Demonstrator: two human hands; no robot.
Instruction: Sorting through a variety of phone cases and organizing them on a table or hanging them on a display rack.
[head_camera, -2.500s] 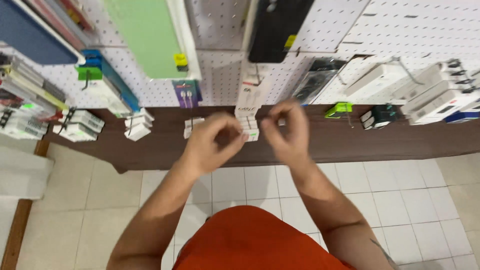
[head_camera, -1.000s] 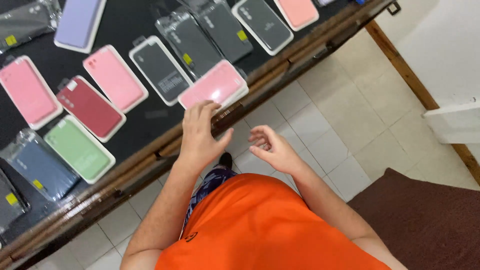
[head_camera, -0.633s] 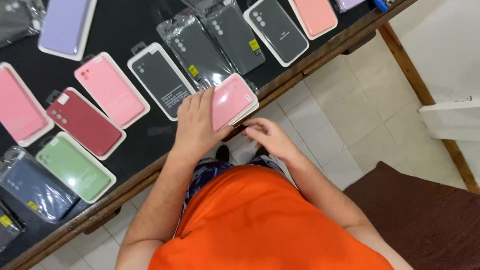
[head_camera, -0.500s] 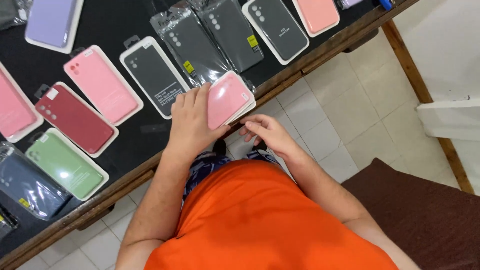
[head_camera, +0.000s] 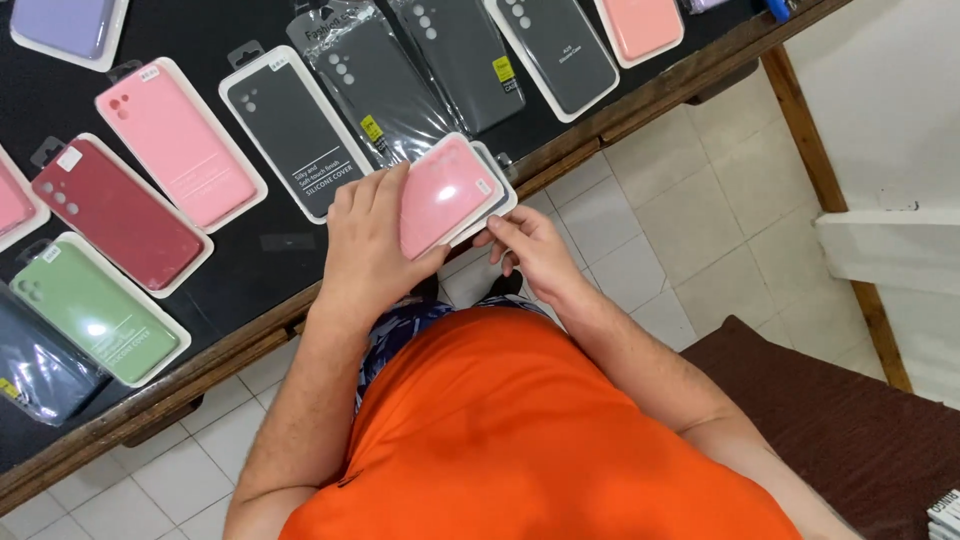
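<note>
My left hand (head_camera: 368, 250) grips a pink phone case (head_camera: 447, 190) in its white and clear package, lifted just over the near edge of the black display table (head_camera: 255, 290). My right hand (head_camera: 527, 240) pinches the package's lower right edge with its fingertips. Beside the held case lie a dark grey boxed case (head_camera: 290, 130) and a grey case in a clear bag (head_camera: 375, 80).
More packaged cases lie in rows on the table: pink (head_camera: 175, 145), dark red (head_camera: 110, 215), green (head_camera: 90, 310), lilac (head_camera: 70, 25), grey (head_camera: 555, 50), salmon (head_camera: 640, 25). A wooden rim (head_camera: 150, 410) borders the table. White tiled floor (head_camera: 640, 220) and a brown counter (head_camera: 860, 430) lie to the right.
I turned from a pegboard wall to the table. My left hand picked the pink case up off the table, and my right hand came in and took its lower edge.
</note>
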